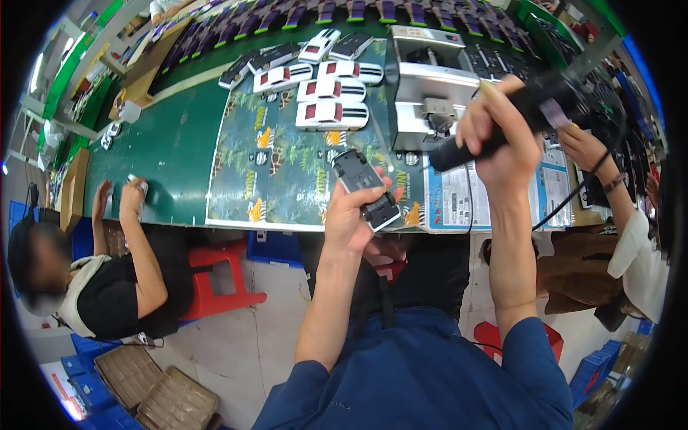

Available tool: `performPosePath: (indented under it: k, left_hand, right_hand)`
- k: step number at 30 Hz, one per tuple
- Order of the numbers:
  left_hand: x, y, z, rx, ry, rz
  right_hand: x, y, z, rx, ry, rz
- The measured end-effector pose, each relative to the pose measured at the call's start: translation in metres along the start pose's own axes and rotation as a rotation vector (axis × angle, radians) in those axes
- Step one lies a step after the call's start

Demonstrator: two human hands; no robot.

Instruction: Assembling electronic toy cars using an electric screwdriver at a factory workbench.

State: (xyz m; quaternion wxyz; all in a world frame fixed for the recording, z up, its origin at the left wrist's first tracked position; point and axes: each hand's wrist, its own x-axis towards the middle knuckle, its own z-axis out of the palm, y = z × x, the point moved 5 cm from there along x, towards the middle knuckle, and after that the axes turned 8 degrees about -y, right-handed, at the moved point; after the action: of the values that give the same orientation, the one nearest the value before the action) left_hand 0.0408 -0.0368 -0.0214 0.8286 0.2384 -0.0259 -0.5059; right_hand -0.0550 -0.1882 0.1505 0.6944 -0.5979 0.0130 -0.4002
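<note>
My left hand (350, 218) holds a toy car (356, 179) turned over, its grey and black underside facing up, near the table's front edge. My right hand (507, 140) is wrapped round a black electric screwdriver (548, 104) with a cable. The screwdriver's nose points down and left, to the right of the car and apart from it. Beyond my left hand, several white toy cars (332, 115) with black stripes and red windows stand on a patterned mat (244, 158). A few dark ones (276, 56) lie behind them, some apparently upside down.
A metal screw-feeder-like machine (430, 75) stands right of the cars. Printed sheets (459, 201) lie at the right front edge. Purple and green pieces (322, 14) line the back. A person (107, 287) sits at left; another person's hand (584, 147) is close at right.
</note>
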Motion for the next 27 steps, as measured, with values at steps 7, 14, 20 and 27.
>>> performPosePath:
  k: [7,14,20,27]
  left_hand:
    - [0.001,0.002,-0.007,0.068,0.029,0.051]
    - [0.003,-0.003,-0.008,0.039,-0.006,0.01]
    - [0.006,0.002,-0.004,-0.009,0.031,-0.033]
    - [0.001,-0.009,0.0,-0.076,0.131,-0.093]
  right_hand:
    - [-0.046,0.001,0.035,0.241,-0.094,-0.028]
    - [-0.053,0.02,0.041,0.151,-0.092,0.013]
    - [-0.048,0.03,0.051,0.231,-0.247,0.074]
    - [-0.053,0.029,0.052,0.151,-0.306,0.087]
